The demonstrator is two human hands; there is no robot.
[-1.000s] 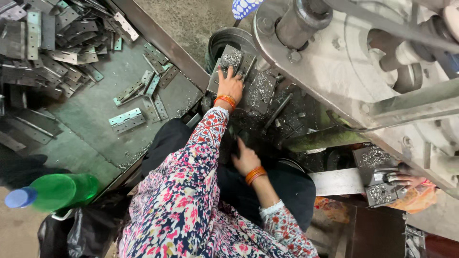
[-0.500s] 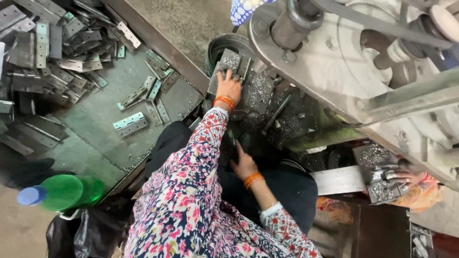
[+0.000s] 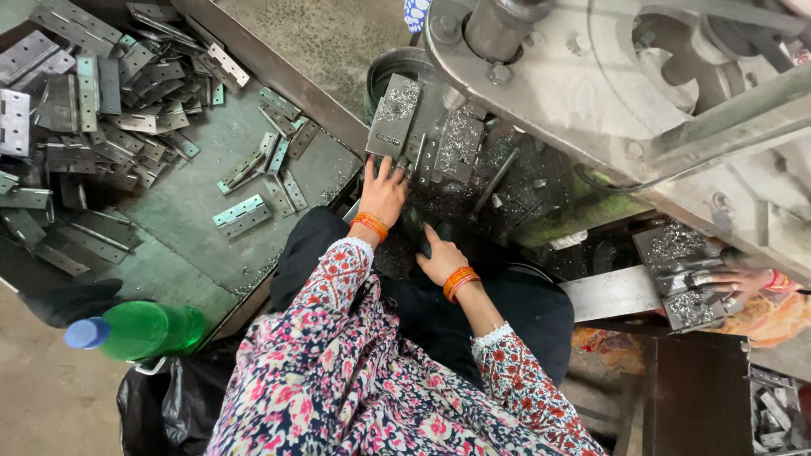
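Far to the left of both hands, a heap of metal hinge plates (image 3: 76, 110) covers the green table (image 3: 182, 253), with a few loose hinges (image 3: 242, 215) scattered nearer the left hand; from how they lie I cannot tell worked pieces from unworked, so how much is done is only a guess. A green plastic bottle (image 3: 144, 331) lies below that, beside a black bag (image 3: 165, 405).

The left hand (image 3: 384, 190) rests with its grip apart, fingers spread flat against the lower edge of the metal plate (image 3: 393, 118) fixed in the machine (image 3: 591, 76); the plate sits just above the fingertips, dusted with shavings. To its right, the right hand (image 3: 441, 257) reaches into a dark recess under the press bed; whether its grip is closed on anything cannot be told, the fingertips being lost in shadow.

Further right, another person's hand (image 3: 739, 279) touches a second shavings-covered block (image 3: 684, 279); that person is mostly cut off.
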